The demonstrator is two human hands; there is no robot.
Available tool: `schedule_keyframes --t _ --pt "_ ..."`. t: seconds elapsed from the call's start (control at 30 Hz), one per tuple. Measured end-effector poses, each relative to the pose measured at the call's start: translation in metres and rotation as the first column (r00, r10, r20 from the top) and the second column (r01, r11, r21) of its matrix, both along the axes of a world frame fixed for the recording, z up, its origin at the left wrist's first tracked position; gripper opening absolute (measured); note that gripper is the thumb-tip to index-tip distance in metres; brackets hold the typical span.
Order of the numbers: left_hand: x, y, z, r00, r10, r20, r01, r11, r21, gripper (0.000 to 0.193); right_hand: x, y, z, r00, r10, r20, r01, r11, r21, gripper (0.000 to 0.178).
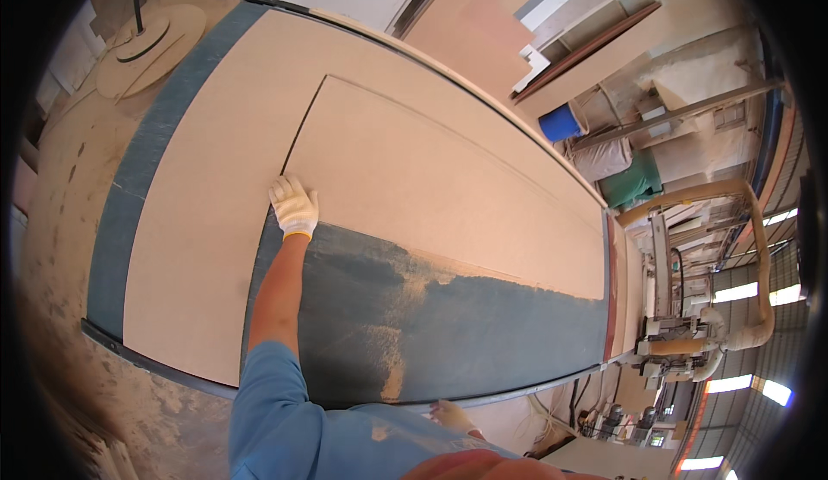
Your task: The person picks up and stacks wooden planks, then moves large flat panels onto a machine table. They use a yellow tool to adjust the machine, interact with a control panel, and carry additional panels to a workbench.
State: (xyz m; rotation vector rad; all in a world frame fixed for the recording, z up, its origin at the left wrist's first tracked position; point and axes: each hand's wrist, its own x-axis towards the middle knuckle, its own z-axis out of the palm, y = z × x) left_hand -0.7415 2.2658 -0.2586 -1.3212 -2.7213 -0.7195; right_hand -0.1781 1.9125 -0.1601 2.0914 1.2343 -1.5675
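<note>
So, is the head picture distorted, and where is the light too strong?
Head view: the fisheye bends the cutting table's edge and leaves black corners; the roof windows at the lower right are blown out; the gloved left hand on the cut board is sharp.

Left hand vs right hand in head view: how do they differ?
The left hand wears a white knit glove; the right hand looks bare. The left hand is stretched far out, resting at the corner of the cut board panel; the right hand stays close to the body at the near edge of the machine bed. Neither visibly grips anything.
</note>
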Motion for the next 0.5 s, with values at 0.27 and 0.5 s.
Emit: schedule_keyframes --t 0.27,0.5 --pt "0.0 0.04 0.022 0.954 0.284 0.099 -0.259 0.942 -0.214 0.064 -0.031 0.056 0.021 0.976 0.215 -0.026 -0.209 0.966 0.151 0.037" --pt "-0.01 0.013 0.028 0.928 0.278 0.25 -0.194 0.93 -0.314 0.058 -0.039 0.083 0.019 0.898 0.407 0.167 -0.416 0.909 0.026 0.038"
